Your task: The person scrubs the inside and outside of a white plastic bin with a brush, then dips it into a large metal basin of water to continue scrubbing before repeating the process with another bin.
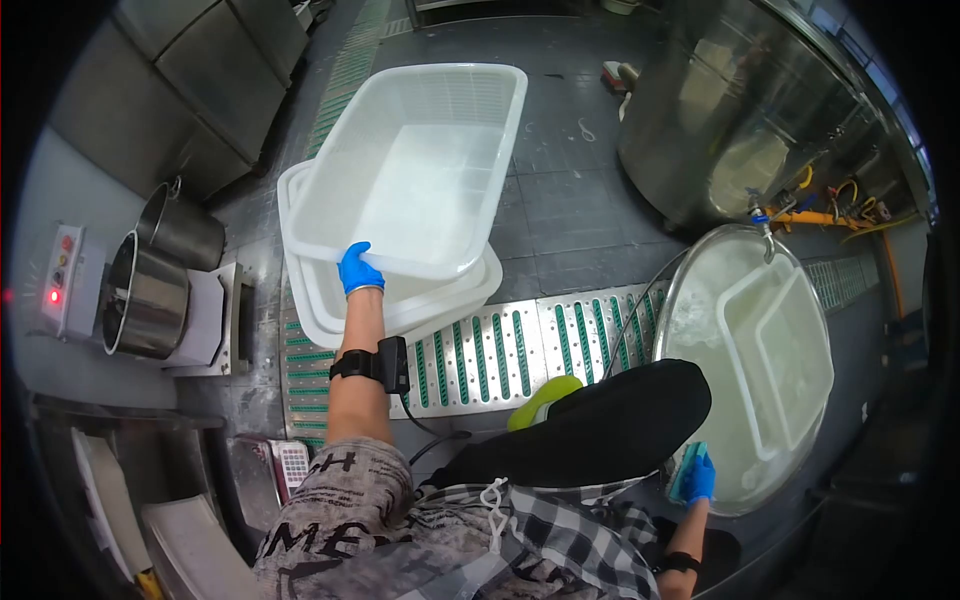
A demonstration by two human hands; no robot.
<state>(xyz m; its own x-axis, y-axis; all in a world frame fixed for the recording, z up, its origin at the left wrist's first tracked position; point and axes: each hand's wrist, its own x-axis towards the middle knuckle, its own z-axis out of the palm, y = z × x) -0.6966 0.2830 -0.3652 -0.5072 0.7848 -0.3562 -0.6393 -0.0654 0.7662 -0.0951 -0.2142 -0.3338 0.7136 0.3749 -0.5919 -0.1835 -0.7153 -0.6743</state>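
My left hand [360, 268], in a blue glove, is closed over the near rim of a white plastic tub [430, 190]. That tub sits tilted on a stack of similar white tubs [320, 325] on the floor. Also gloved in blue, my right hand [700, 480] grips a teal scrubbing sponge [685, 470] at the near rim of a large round steel basin [664, 335]. Cloudy water fills the basin, and a white tub [735, 370] lies partly sunk in it.
A small tap [768, 245] hangs over the basin's far rim, beside a big steel tank [720, 120]. Slotted metal drain covers [500, 350] cross the floor. Steel pots [150, 290] stand at left, with a scale [290, 465] lower down. A thin hose [620, 340] runs by the basin.
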